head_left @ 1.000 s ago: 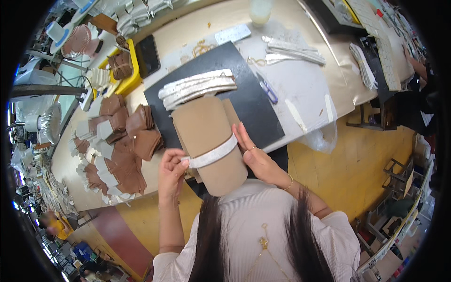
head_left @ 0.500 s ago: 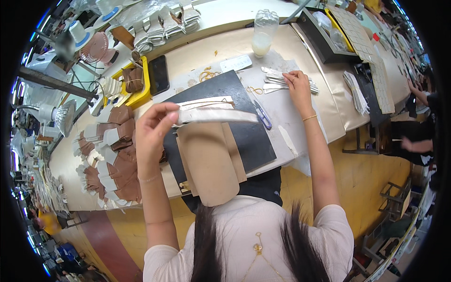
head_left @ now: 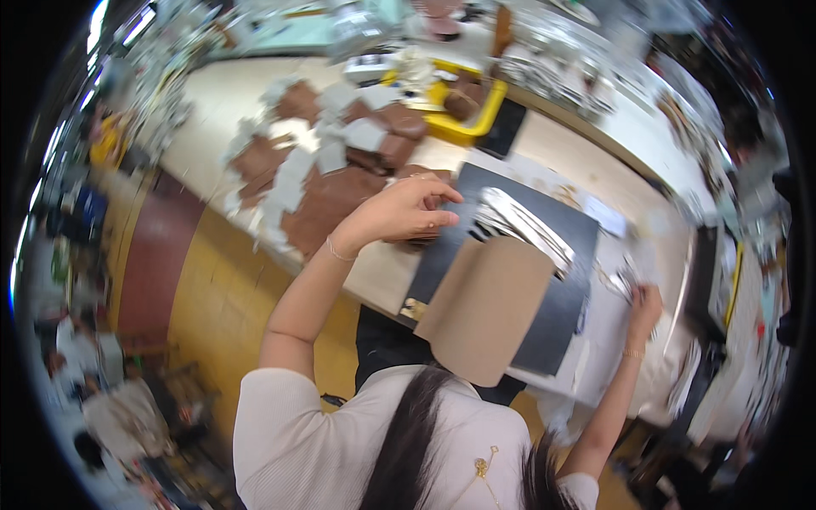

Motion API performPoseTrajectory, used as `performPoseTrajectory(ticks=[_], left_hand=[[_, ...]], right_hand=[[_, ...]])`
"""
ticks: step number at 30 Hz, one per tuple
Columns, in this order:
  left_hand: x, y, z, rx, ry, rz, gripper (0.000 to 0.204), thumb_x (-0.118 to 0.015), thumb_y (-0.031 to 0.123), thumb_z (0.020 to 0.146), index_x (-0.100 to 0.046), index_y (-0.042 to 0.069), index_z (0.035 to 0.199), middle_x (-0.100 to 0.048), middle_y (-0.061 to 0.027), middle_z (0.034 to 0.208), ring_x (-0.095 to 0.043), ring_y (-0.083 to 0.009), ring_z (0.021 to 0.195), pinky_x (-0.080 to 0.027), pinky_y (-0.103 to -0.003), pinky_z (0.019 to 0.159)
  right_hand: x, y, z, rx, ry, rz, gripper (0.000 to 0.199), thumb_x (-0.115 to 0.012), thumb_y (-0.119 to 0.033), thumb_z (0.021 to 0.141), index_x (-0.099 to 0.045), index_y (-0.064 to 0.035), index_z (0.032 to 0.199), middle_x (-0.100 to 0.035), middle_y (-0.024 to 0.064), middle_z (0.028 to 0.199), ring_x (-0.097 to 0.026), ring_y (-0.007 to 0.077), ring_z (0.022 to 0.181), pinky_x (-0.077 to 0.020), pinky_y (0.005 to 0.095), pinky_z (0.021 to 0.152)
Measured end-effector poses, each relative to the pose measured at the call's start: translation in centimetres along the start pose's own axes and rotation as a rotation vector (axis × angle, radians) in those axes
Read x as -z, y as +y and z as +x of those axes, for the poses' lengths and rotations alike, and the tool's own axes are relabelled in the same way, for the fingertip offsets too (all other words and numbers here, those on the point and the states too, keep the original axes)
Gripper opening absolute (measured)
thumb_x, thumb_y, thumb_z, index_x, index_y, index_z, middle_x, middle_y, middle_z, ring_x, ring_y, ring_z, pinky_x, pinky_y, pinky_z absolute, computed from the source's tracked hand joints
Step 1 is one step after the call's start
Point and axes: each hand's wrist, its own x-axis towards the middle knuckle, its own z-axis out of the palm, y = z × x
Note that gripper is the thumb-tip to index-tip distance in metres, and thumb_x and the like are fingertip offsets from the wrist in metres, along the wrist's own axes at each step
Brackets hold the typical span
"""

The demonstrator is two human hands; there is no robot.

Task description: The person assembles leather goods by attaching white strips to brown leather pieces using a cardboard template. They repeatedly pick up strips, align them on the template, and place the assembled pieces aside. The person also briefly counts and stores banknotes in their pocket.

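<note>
Left hand [head_left: 408,212] curled loosely, fingers bent over brown leather pieces [head_left: 331,200] at the black mat [head_left: 561,314] edge; right hand [head_left: 643,302] far right, grip unclear. Tan card panel [head_left: 484,306] between both, long axis toward the body, nearer the left.

Hands spread apart over a black mat on the workbench

The left hand [head_left: 406,212] hovers, fingers curled, at the mat's [head_left: 561,306] left edge by brown leather pieces [head_left: 327,200]; the right hand [head_left: 643,304] touches white strips [head_left: 623,279] at its right; tan card [head_left: 484,306] lies between.
</note>
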Motion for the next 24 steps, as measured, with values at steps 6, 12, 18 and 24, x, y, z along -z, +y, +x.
performPoseTrajectory(ticks=[6, 12, 18, 24], left_hand=[[11.7, -4.7, -6.8, 0.257, 0.188, -0.038, 0.026, -0.062, 0.018, 0.085, -0.063, 0.001, 0.104, -0.064, -0.0031, 0.088, -0.059, -0.0108, 0.078, -0.047, -0.024, 0.072], [24.1, -19.9, -6.3, 0.457, 0.84, 0.406, 0.024, -0.06, 0.02, 0.081, -0.067, -0.001, 0.091, -0.068, -0.013, 0.085, -0.064, -0.0229, 0.071, -0.051, -0.033, 0.068], [28.1, -34.3, -2.3, 0.292, 0.735, 0.893, 0.021, -0.051, 0.013, 0.084, -0.064, -0.002, 0.087, -0.062, -0.0241, 0.078, -0.058, -0.0408, 0.065, -0.045, -0.048, 0.061], [32.7, -37.2, 2.9, 0.244, 0.512, 0.934, 0.02, -0.051, 0.012, 0.084, -0.063, -0.003, 0.09, -0.062, -0.0236, 0.079, -0.057, -0.0398, 0.063, -0.045, -0.047, 0.059]], right_hand=[[1.0, -0.2, 0.7, 0.028, -0.292, -0.182, 0.008, -0.056, -0.007, 0.084, -0.049, -0.005, 0.088, -0.06, 0.0095, 0.078, -0.059, 0.0305, 0.078, -0.0345, 0.0467, 0.095], [3.4, -0.8, 2.1, -0.094, -0.618, -0.15, 0.012, -0.057, -0.008, 0.083, -0.046, -0.0072, 0.089, -0.061, 0.01, 0.082, -0.061, 0.0299, 0.085, -0.0276, 0.0519, 0.103], [3.5, 1.1, 5.3, -0.125, -0.962, -0.066, 0.031, -0.072, -0.029, 0.069, -0.062, -0.0078, 0.089, -0.063, 0.0131, 0.09, -0.06, 0.0287, 0.085, -0.0463, 0.0386, 0.076], [4.3, 1.8, 4.5, -0.409, -1.029, 0.463, 0.012, -0.068, -0.015, 0.077, -0.064, -0.011, 0.087, -0.062, 0.0001, 0.078, -0.054, 0.01, 0.074, -0.0431, 0.027, 0.066]])
